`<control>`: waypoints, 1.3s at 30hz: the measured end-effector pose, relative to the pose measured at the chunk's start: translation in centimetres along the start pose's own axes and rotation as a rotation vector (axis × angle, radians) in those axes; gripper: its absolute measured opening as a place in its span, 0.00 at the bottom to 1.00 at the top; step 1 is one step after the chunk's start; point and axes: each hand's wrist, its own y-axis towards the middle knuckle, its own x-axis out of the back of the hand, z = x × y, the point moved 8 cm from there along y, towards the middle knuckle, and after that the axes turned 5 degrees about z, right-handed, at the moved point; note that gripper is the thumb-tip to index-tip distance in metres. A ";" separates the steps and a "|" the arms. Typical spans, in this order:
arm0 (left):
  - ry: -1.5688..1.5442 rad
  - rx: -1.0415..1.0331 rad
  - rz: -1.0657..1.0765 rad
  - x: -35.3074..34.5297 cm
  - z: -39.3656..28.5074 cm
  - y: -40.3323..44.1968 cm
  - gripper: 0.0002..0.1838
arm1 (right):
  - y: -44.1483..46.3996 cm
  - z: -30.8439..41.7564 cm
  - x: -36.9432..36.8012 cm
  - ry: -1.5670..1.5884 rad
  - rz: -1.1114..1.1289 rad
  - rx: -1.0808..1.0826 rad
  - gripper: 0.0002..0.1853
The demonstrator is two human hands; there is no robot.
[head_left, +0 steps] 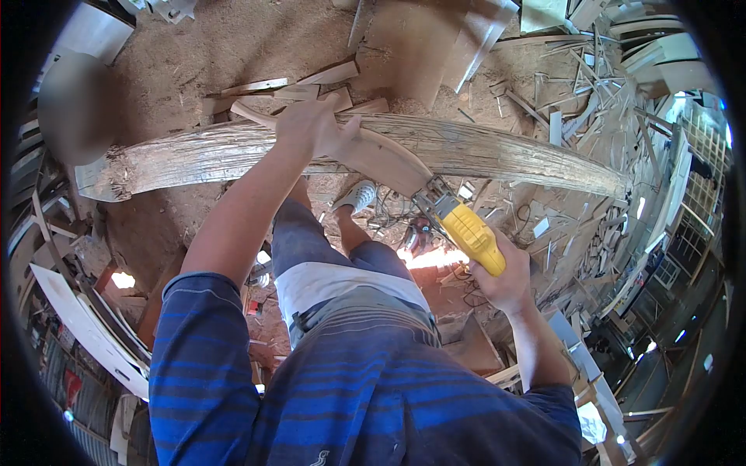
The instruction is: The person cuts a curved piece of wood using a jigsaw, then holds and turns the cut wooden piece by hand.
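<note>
My right hand [505, 273] is wrapped round the body of a yellow power tool [472, 235], which looks like a jigsaw. Its metal front touches the right end of a curved wooden board [388, 161]. That board lies across a long weathered beam [497, 151]. At the board's left part, my left hand [315, 128] presses down from above with its fingers spread; part of the board is hidden under it. The tool's blade is too small to make out.
Wood offcuts [330, 74] lie on the dusty ground behind the beam. Scrap wood [590, 101] is heaped at the right. A white shoe [357, 197] and tangled cables [388, 213] show below the board. A long white panel [89, 330] stands at the left.
</note>
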 end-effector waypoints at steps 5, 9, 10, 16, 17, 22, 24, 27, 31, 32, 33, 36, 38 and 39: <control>0.002 0.002 0.008 0.2 -0.1 -0.1 0.42 | 0.3 -0.7 -0.1 -0.042 0.028 0.031 0.37; 0.017 0.011 0.044 0.3 -0.2 -0.1 0.42 | 0.5 -0.4 0.1 -0.091 -0.007 0.103 0.36; 0.015 0.010 0.043 0.3 -0.2 0.0 0.42 | 0.6 -0.4 0.2 -0.085 0.004 0.084 0.36; 0.017 0.011 0.048 0.3 -0.2 0.0 0.42 | 0.7 -0.1 0.1 -0.075 -0.013 0.110 0.36; 0.012 0.009 0.041 0.3 -0.2 0.0 0.42 | 0.8 -0.1 0.1 -0.066 -0.007 0.099 0.36; 0.018 0.013 0.035 0.3 -0.2 0.0 0.41 | 1.0 -0.1 0.1 -0.052 0.003 0.081 0.36; 0.019 0.020 0.048 0.5 -0.3 -0.1 0.41 | 1.1 -0.1 0.1 -0.055 0.015 0.058 0.36; -0.014 -0.006 -0.007 0.4 -0.2 -0.2 0.40 | 1.2 0.2 0.1 -0.049 0.006 0.063 0.37; -0.011 -0.011 -0.024 0.3 0.1 -0.1 0.39 | 1.2 -0.1 -0.1 -0.017 0.003 0.056 0.34; -0.010 -0.017 -0.037 0.2 0.1 -0.1 0.39 | 1.3 0.0 -0.1 -0.012 0.007 0.051 0.35; -0.009 -0.023 -0.051 0.2 0.0 -0.1 0.39 | 1.3 0.2 -0.1 -0.009 0.010 0.046 0.36; 0.001 -0.019 -0.043 0.2 0.1 0.0 0.39 | 1.5 0.7 -0.2 0.023 0.040 -0.002 0.36; -0.004 -0.017 -0.016 0.3 0.0 -0.1 0.39 | 1.4 0.3 -0.2 -0.010 0.033 0.023 0.36; -0.006 -0.016 -0.002 0.3 0.0 -0.1 0.39 | 1.4 0.2 -0.2 -0.027 0.030 0.035 0.36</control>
